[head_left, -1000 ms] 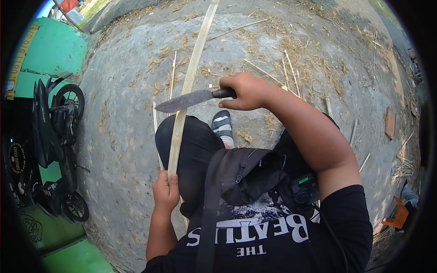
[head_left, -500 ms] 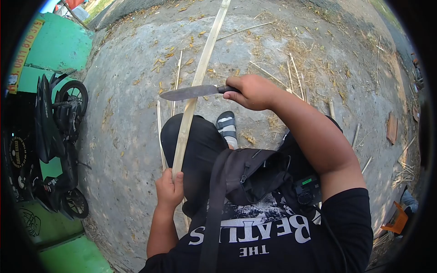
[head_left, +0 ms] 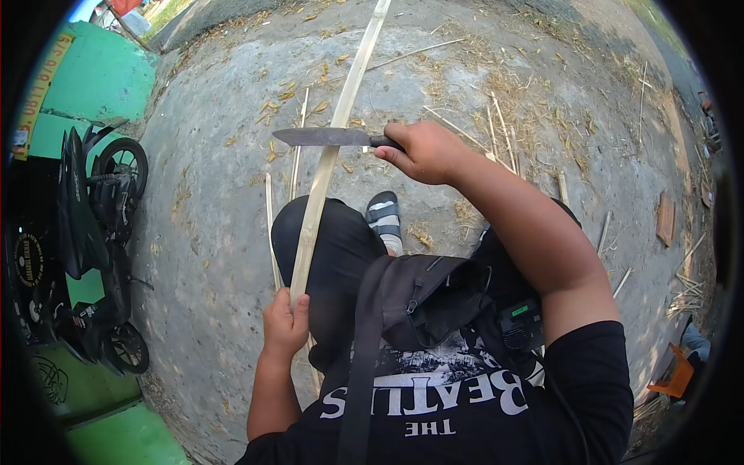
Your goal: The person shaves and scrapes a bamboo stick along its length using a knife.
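My left hand point(head_left: 286, 323) is closed round the near end of a long pale bamboo strip point(head_left: 315, 205), thumb on top. The strip runs up and away over my bent knee and past the top of the view. My right hand point(head_left: 422, 152) grips the dark handle of a broad-bladed knife point(head_left: 324, 137). Its blade lies crosswise over the strip, beyond the knee, with the tip pointing left. The far side of the blade hides a short part of the strip.
A black motorcycle point(head_left: 101, 201) stands at the left by a green wall point(head_left: 101, 77). Thin sticks point(head_left: 504, 132) and dry leaves lie on the concrete ground point(head_left: 201, 232). An orange object point(head_left: 674, 373) is at the lower right, and a black bag point(head_left: 422, 298) rests on my lap.
The knife has moved a little away from me along the strip, and its blade now lies nearly level in view. My left hand still holds the strip's near end.
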A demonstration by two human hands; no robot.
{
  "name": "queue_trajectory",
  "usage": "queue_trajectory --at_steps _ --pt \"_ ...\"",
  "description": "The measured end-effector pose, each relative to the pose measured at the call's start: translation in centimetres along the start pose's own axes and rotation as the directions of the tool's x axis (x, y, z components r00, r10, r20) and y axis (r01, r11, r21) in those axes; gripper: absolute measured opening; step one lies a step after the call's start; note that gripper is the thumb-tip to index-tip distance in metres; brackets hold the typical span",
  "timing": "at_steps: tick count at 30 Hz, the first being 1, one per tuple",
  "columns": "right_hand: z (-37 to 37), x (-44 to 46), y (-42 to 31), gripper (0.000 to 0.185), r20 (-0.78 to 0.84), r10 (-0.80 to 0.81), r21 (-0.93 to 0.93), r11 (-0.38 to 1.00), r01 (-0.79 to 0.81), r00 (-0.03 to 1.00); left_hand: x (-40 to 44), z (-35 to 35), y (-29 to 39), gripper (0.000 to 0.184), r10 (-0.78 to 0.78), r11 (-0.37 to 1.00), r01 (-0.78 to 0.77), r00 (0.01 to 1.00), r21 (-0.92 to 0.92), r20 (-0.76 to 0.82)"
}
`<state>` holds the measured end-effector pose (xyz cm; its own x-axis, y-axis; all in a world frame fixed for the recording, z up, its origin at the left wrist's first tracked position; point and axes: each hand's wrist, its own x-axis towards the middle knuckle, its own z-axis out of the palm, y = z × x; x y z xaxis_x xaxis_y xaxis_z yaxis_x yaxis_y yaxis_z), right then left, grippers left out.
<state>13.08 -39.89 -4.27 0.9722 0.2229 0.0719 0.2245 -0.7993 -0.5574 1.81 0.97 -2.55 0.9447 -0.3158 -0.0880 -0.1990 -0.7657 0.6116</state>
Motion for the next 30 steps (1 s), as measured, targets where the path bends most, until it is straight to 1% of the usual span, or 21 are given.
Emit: queue_trajectory --at_steps 1,3,5,7,8,11,12,13,15,16,17,18,19,21,23,24,27,30 --pt "0.1 -0.1 -0.4 0.051 -0.002 -0.011 0.007 1.000 0.011 1.000 -0.1 0.1 -0.3 0.036 0.012 1.000 -0.012 1.000 0.004 -0.003" --pt "0.9 -0.4 -1.7 0.050 0.059 -0.175 -0.078 0.981 0.179 0.983 0.7 0.5 -0.3 0.037 0.026 1.000 -0.026 1.000 -0.009 -0.012" --pt "1.2 0.0 -0.8 0.050 0.039 -0.093 -0.058 0.994 0.095 0.995 0.2 0.4 0.1 0.037 0.003 0.999 -0.003 1.000 -0.033 -0.012" --pt "0.2 0.8 1.8 0.046 -0.120 0.071 0.031 0.997 -0.067 0.990 0.0 0.3 0.0 0.038 -0.007 0.999 0.006 1.000 -0.038 -0.013" --pt "-0.5 1.1 2.7 0.048 -0.032 0.178 -0.001 0.984 -0.178 0.983 0.2 0.3 0.0 0.039 -0.008 0.999 0.007 1.000 -0.041 -0.020" --pt "-1.3 0.1 1.4 0.049 -0.053 0.072 0.026 0.997 -0.071 0.996 0.3 0.1 -0.4 0.039 -0.004 0.999 0.005 1.000 -0.037 0.013" --pt "-1.3 -0.3 0.0 0.049 0.026 -0.012 -0.019 1.000 0.013 1.000 0.5 0.2 -0.3 0.040 0.006 0.999 -0.005 1.000 -0.045 0.005" --pt "-0.7 -0.7 -1.5 0.050 0.083 -0.048 -0.038 0.998 0.051 0.995 0.7 0.3 -0.1 0.040 0.014 0.999 -0.014 1.000 -0.052 0.001" --pt "0.4 -0.6 -2.2 0.049 0.121 -0.076 -0.033 0.996 0.081 0.990 0.5 0.3 0.3 0.040 0.001 0.998 -0.001 1.000 -0.058 0.005" --pt "0.4 -0.3 -1.4 0.050 0.019 0.047 0.013 0.999 -0.047 0.999 0.5 0.2 0.6 0.041 -0.018 0.998 0.018 1.000 -0.058 0.008" --pt "0.1 0.6 0.2 0.052 -0.080 0.175 0.067 0.983 -0.169 0.981 0.5 0.2 0.8 0.041 -0.033 0.998 0.033 0.999 -0.060 0.008" --pt "-0.3 1.5 2.6 0.050 -0.175 0.285 0.145 0.954 -0.261 0.943 0.5 0.2 1.0 0.041 -0.033 0.998 0.033 0.999 -0.055 0.009" --pt "-1.4 1.4 3.4 0.050 -0.180 0.292 0.116 0.955 -0.274 0.939 0.5 -0.1 1.2 0.041 -0.033 0.998 0.033 0.999 -0.047 0.010" --pt "-2.8 0.4 3.2 0.053 -0.125 0.291 0.160 0.949 -0.270 0.949 0.6 -0.3 0.8 0.041 -0.016 1.000 0.016 1.000 -0.014 0.006" --pt "-3.2 -0.1 2.5 0.053 -0.160 0.209 0.142 0.972 -0.187 0.965 0.3 0.1 -0.1 0.040 0.005 1.000 -0.005 1.000 0.030 0.005" --pt "-3.4 -0.5 2.3 0.053 -0.176 0.176 0.135 0.979 -0.153 0.969 0.4 0.1 0.0 0.040 0.004 1.000 -0.004 1.000 0.022 0.001" --pt "-3.8 -1.0 2.0 0.053 -0.183 0.151 0.184 0.976 -0.118 0.971 0.3 0.2 0.5 0.039 -0.003 1.000 0.003 1.000 -0.001 0.008" --pt "-4.1 -1.0 2.6 0.053 -0.181 0.236 0.311 0.935 -0.172 0.955 0.6 0.2 0.4 0.038 0.017 1.000 -0.017 1.000 -0.010 -0.008"
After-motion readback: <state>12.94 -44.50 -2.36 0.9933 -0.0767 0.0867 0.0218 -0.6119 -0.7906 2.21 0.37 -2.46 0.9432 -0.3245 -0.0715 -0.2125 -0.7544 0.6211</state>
